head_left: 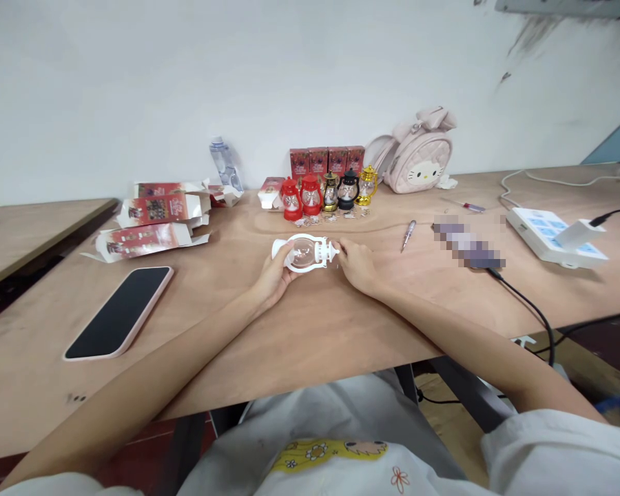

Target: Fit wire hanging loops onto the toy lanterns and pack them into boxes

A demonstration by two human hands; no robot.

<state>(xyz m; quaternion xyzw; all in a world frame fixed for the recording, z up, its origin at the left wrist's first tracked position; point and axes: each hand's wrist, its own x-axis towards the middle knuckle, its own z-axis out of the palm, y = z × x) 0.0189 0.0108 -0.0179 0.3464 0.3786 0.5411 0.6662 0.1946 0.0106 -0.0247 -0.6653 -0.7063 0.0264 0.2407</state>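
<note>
A small white toy lantern (319,252) with a clear globe lies sideways above the table, its top pointing right. My left hand (279,274) is closed round its base. At the lantern's top end is my right hand (357,263), fingers pinched close to the tip; what is between them is too small to make out. Behind stands a row of similar lanterns: a red one (291,200), a second red one (311,195), a bronze-coloured one (330,193), a black one (348,191) and a gold one (366,187). Small metal key rings (331,218) lie before them.
Opened red-and-white boxes (152,210) are piled at left, beyond a phone (121,313). Upright red boxes (328,160), a water bottle (226,164) and a pink bag (418,157) line the wall. A pen-like tool (408,235), screwdriver (470,206), blurred device (468,244) and power strip (552,234) occupy the right.
</note>
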